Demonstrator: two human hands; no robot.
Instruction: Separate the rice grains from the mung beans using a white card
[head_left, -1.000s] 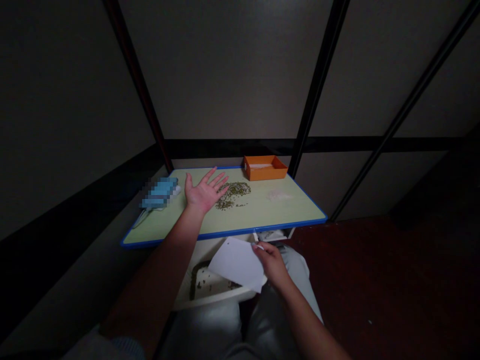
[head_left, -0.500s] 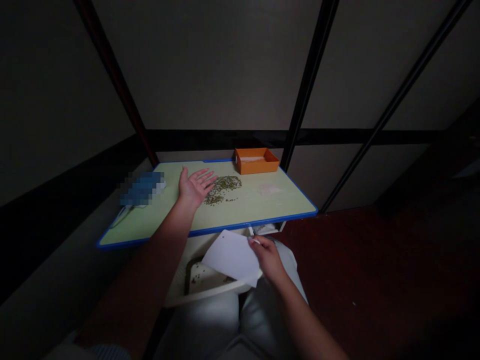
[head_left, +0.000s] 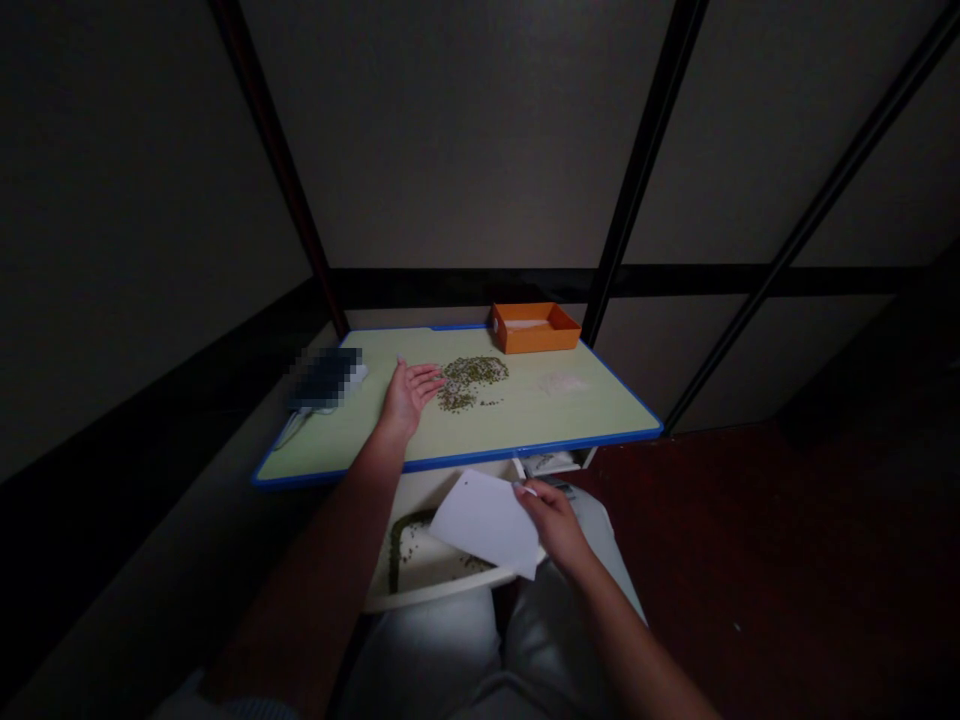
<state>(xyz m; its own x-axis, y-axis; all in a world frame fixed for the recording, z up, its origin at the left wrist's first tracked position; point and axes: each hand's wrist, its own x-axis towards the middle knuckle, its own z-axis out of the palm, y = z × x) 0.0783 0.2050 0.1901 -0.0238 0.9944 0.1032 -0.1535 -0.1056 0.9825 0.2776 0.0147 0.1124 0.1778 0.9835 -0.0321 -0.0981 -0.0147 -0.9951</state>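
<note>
My left hand (head_left: 408, 394) is open over the left part of the table, its palm turned partly up and its fingers stretched toward a spread of small green beans or grains (head_left: 480, 373). The fingertips are at the left edge of that spread; whether they touch it I cannot tell. My right hand (head_left: 553, 520) pinches the right edge of a white sheet of paper or card (head_left: 486, 522). The sheet is held tilted above a pulled-out white drawer (head_left: 420, 593) under the tabletop. Inside the drawer lie scattered small grains, partly hidden by the sheet.
The pale green tabletop (head_left: 375, 440) has a blue rim. An orange box (head_left: 541, 342) stands at the back right. In front of it lies a pale, thin pile (head_left: 564, 383). A blurred dark object (head_left: 324, 380) with a cable is at the left. Walls stand behind and left.
The view has shifted, so the table appears farther right. My left hand has turned more sideways with its fingers closer together, beside the grains. My right hand still holds the sheet above the drawer.
</note>
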